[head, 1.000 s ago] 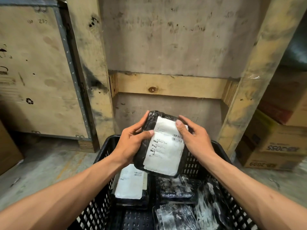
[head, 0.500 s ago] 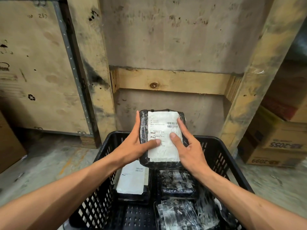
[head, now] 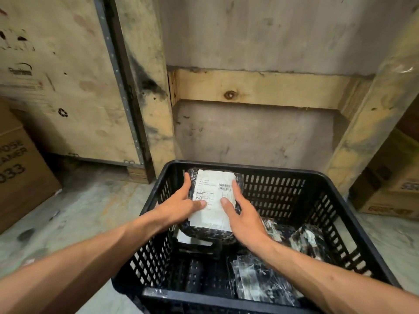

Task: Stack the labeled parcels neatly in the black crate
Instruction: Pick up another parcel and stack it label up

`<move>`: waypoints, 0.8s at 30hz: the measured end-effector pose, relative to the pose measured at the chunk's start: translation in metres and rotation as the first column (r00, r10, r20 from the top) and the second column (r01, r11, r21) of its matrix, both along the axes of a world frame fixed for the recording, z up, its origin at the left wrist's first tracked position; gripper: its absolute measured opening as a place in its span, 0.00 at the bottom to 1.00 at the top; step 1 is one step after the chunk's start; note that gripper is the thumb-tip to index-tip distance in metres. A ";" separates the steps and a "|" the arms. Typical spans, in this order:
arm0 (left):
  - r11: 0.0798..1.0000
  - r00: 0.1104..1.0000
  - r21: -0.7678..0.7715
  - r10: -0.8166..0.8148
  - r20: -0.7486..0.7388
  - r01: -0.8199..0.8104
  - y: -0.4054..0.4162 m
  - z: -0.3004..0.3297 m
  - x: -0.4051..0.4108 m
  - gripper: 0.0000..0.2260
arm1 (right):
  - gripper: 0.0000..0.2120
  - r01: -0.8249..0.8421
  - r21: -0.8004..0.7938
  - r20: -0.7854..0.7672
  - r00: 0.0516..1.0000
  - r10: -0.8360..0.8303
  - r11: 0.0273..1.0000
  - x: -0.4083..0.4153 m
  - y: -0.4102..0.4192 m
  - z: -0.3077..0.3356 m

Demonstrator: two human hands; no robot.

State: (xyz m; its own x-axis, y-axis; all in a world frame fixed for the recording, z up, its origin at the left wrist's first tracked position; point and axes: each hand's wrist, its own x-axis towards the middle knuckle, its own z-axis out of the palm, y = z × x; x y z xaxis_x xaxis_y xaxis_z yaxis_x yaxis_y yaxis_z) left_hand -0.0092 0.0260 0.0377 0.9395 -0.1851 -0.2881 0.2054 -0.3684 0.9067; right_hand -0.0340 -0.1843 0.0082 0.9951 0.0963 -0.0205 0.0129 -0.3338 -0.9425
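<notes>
A black-wrapped parcel with a white shipping label (head: pixel 213 196) is held flat, label up, inside the far left part of the black slotted crate (head: pixel 272 169). My left hand (head: pixel 181 206) grips its left edge, thumb on the label. My right hand (head: pixel 243 214) grips its right edge, thumb also on the label. Under it lies another labeled parcel (head: pixel 188 239), mostly hidden. More black parcels in shiny wrap lie on the crate floor at the near right (head: pixel 260 279) and far right (head: pixel 308 241).
The crate stands on a concrete floor (head: pixel 90 200) in front of a wooden crate wall with a pale crossbeam (head: pixel 260 89). Cardboard boxes stand at the left (head: pixel 20 168) and at the right (head: pixel 394 186).
Both hands have lowered the labeled parcel from above the crate rim down into the crate's far left part, over the parcel lying there. The view has tilted down.
</notes>
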 end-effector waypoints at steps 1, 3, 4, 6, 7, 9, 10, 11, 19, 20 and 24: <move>1.000 0.999 0.009 0.027 -0.030 -0.027 0.001 -0.005 0.001 0.48 | 0.30 -0.001 -0.009 -0.031 1.000 0.000 1.000 -0.001 0.005 -0.005; 0.997 0.995 0.044 0.069 -0.072 -0.065 0.004 -0.014 0.003 0.47 | 0.31 -0.018 -0.017 -0.082 0.996 0.017 1.000 -0.001 0.014 -0.013; 0.995 0.993 0.065 0.085 -0.086 -0.079 0.004 -0.016 0.004 0.46 | 0.31 -0.033 -0.015 -0.099 0.995 0.031 0.999 0.001 0.016 -0.015; 0.989 0.988 0.106 0.118 -0.103 -0.107 0.005 -0.020 0.009 0.45 | 0.31 -0.059 -0.054 -0.121 0.991 0.052 0.997 0.008 0.019 -0.019; 0.984 0.986 0.134 0.130 -0.106 -0.115 0.005 -0.022 0.013 0.44 | 0.31 -0.069 -0.077 -0.134 0.989 0.058 0.995 0.013 0.020 -0.021; 0.971 0.985 0.215 0.132 -0.111 -0.106 0.004 -0.025 0.017 0.44 | 0.30 -0.088 -0.104 -0.163 0.984 0.070 0.991 0.020 0.023 -0.027; 0.960 0.985 0.265 0.123 -0.119 -0.088 0.003 -0.027 0.019 0.45 | 0.30 -0.099 -0.128 -0.180 0.981 0.075 0.987 0.022 0.025 -0.032; 0.948 0.985 0.311 0.110 -0.133 -0.064 0.002 -0.028 0.021 0.45 | 0.30 -0.113 -0.167 -0.201 0.976 0.079 0.979 0.024 0.028 -0.038; 0.965 0.961 0.250 0.144 -0.237 -0.083 0.001 -0.035 0.027 0.43 | 0.28 -0.202 -0.296 -0.298 0.948 0.111 0.934 0.030 0.035 -0.058; 0.966 0.961 0.238 0.158 -0.228 -0.102 0.001 -0.036 0.027 0.43 | 0.28 -0.207 -0.298 -0.302 0.947 0.113 0.932 0.031 0.036 -0.058; 0.965 0.946 0.164 0.237 -0.219 -0.204 0.001 -0.039 0.023 0.42 | 0.28 -0.241 -0.298 -0.301 0.942 0.148 0.924 0.032 0.036 -0.057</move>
